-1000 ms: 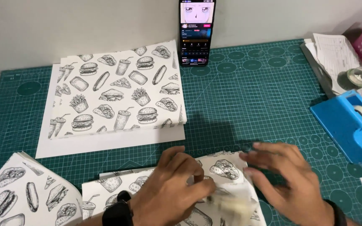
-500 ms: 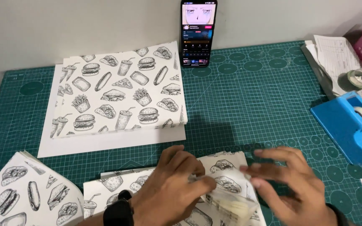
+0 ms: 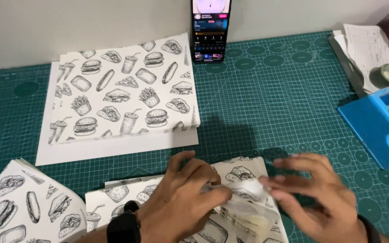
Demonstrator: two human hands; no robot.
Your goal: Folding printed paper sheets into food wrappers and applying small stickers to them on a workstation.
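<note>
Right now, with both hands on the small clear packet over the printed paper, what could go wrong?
1. The left hand and right hand pinch a blurred clear packet above the printed sheet; the sheet might crease or slide.
2. The phone leans upright against the wall, so a bump to the green mat could tip it over.

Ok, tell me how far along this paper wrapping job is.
Done: nothing finished shows. In hand: the left hand and right hand work a clear packet on a food-print sheet at the near edge. Left: a stack of printed sheets at the back, more at near left, and the blue tape dispenser unused.
</note>
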